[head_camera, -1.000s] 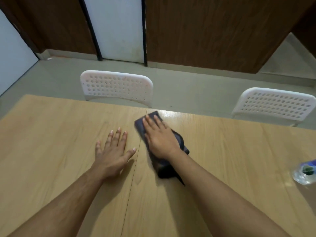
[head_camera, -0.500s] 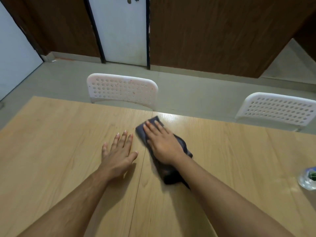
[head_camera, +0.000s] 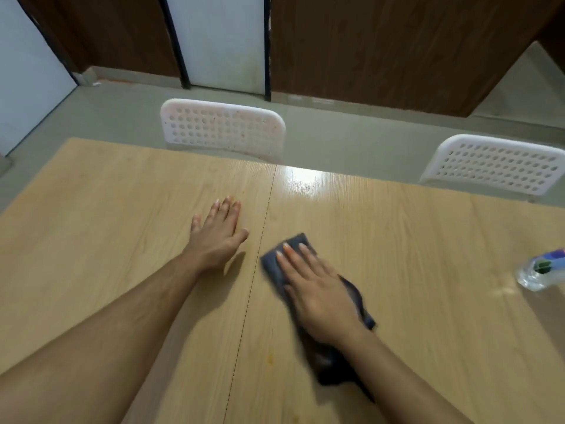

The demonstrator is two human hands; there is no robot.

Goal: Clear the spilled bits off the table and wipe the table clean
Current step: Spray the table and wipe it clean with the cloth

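Note:
A dark grey cloth (head_camera: 273, 266) lies flat on the light wooden table (head_camera: 412, 246), just right of the seam between its two boards. My right hand (head_camera: 318, 292) presses flat on top of the cloth, fingers stretched toward the far edge; the cloth's rear end trails under my wrist. My left hand (head_camera: 218, 232) rests palm down on the bare wood left of the seam, fingers apart, holding nothing. A few faint orange specks (head_camera: 270, 359) mark the wood near the seam.
Two white perforated plastic chairs (head_camera: 223, 128) (head_camera: 498, 163) stand tucked at the table's far edge. A clear plastic bottle (head_camera: 539, 269) with a blue label lies at the right edge of the view. A glossy reflection shines near the far edge.
My right hand has slid the cloth back from the far edge toward me. My left hand has stayed flat on the table.

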